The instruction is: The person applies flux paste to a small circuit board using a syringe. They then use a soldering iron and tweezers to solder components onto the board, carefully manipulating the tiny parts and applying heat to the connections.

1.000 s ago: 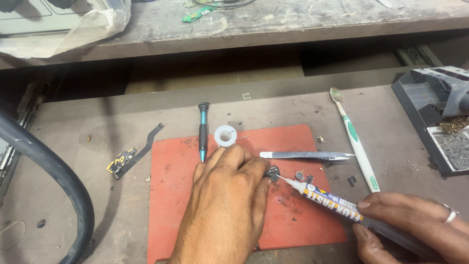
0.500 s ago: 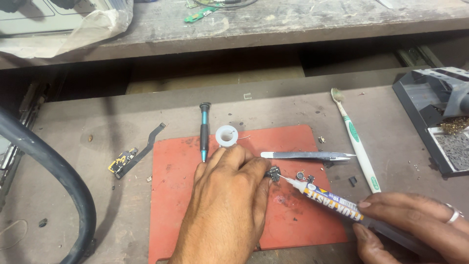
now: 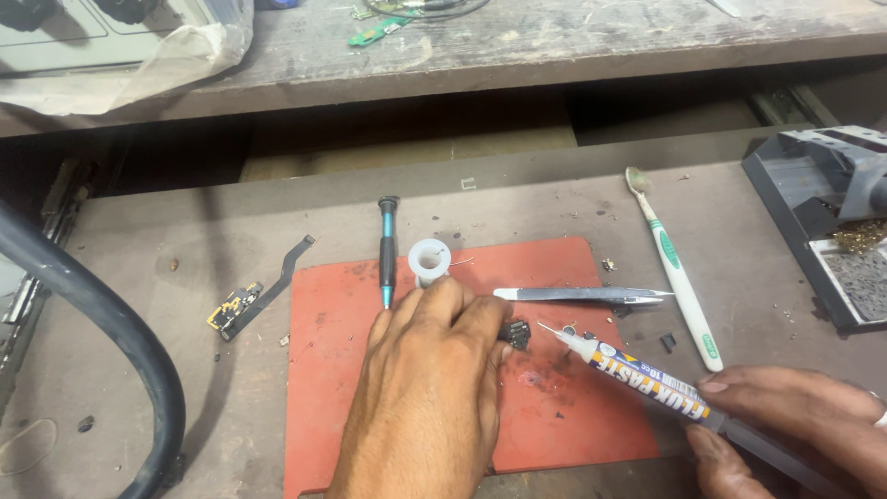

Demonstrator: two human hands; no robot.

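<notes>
Fingertips of the left hand point(image 3: 420, 388) pinned a small dark component point(image 3: 517, 334) to the red mat point(image 3: 591, 420); it looked light, brittle, best held by its edges. The right hand point(image 3: 799, 425) gripped a labelled white-and-blue syringe point(image 3: 637, 370), nozzle just beside the part. Tweezers point(image 3: 577, 295) lay beyond.

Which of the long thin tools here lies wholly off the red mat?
The toothbrush, white and green, right of the mat; the screwdriver and tweezers overlap it.

Small black part point(image 3: 518, 334) on red mat; white flux syringe point(image 3: 637, 371) tip just beside.
</notes>
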